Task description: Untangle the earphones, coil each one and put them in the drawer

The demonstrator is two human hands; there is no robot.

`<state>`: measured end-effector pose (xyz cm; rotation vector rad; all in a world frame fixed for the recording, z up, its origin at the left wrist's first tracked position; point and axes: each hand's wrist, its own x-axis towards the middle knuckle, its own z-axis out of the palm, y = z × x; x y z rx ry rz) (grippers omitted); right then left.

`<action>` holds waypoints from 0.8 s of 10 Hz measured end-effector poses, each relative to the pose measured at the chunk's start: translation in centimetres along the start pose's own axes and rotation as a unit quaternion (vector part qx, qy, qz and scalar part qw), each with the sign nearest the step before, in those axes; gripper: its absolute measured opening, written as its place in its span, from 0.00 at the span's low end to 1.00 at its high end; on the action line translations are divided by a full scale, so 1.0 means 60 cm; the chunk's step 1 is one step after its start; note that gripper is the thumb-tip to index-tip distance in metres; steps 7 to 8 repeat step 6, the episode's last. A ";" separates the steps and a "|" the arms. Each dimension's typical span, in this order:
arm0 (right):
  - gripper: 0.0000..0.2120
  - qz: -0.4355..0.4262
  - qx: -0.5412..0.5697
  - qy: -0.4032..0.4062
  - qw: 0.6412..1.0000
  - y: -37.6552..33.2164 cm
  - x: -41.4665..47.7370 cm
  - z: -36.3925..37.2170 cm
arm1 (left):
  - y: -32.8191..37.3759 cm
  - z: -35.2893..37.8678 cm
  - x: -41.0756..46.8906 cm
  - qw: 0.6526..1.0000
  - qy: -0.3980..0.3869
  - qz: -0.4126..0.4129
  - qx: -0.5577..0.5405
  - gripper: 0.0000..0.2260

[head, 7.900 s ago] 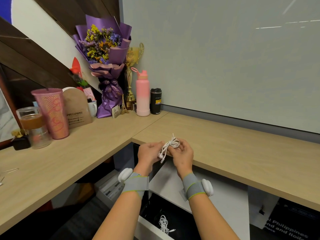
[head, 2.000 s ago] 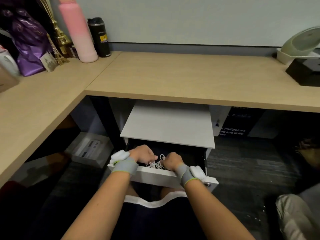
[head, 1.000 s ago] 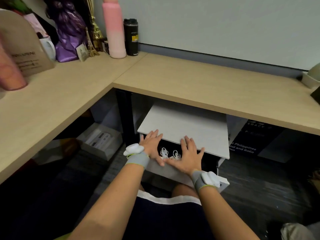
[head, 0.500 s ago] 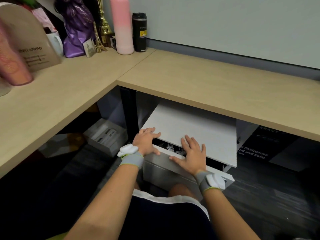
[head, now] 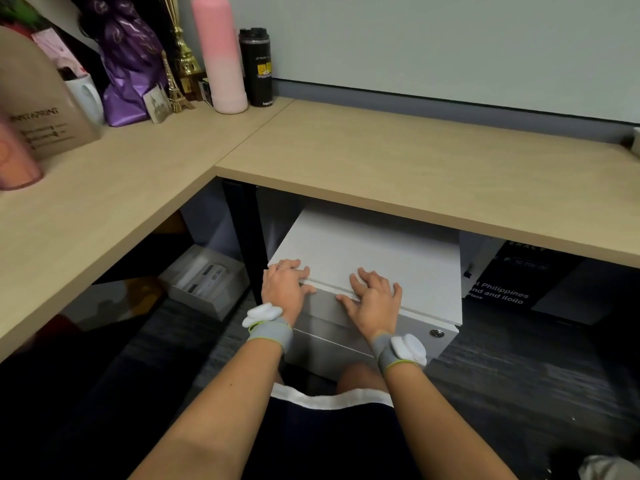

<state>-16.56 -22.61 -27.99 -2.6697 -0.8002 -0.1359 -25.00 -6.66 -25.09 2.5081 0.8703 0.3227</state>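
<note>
Drawer [head: 346, 317] sits closed; left hand [head: 284, 289] and right hand [head: 375, 303] press flat, fingers straight, on its front edge.

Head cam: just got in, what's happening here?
A person seated at the corner desk has both hands on the white cabinet underneath. The left hand and right hand press with straight fingers on the top drawer front, holding nothing. It looks fully closed, and no earphones are in view, so presumably they are inside.
</note>
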 end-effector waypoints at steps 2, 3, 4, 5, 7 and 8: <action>0.19 0.039 -0.016 -0.032 0.999 -0.014 0.015 -0.018 | 0.015 -0.006 0.008 1.000 0.015 -0.004 0.022 0.11; 0.19 0.048 -0.026 -0.054 0.997 -0.023 0.029 -0.041 | 0.029 -0.020 0.004 0.997 -0.009 0.022 0.077 0.07; 0.20 0.071 -0.023 -0.085 0.994 -0.042 0.046 -0.072 | 0.054 -0.047 0.008 0.990 -0.070 -0.001 0.126 0.09; 0.21 0.082 -0.015 -0.155 0.984 -0.056 0.074 -0.109 | 0.076 -0.080 0.028 0.980 -0.138 -0.029 0.144 0.14; 0.19 0.049 -0.032 -0.266 0.962 -0.082 0.123 -0.164 | 0.099 -0.146 0.070 0.973 -0.185 -0.029 0.138 0.10; 0.19 0.049 -0.032 -0.266 0.962 -0.082 0.123 -0.164 | 0.099 -0.146 0.070 0.973 -0.185 -0.029 0.138 0.10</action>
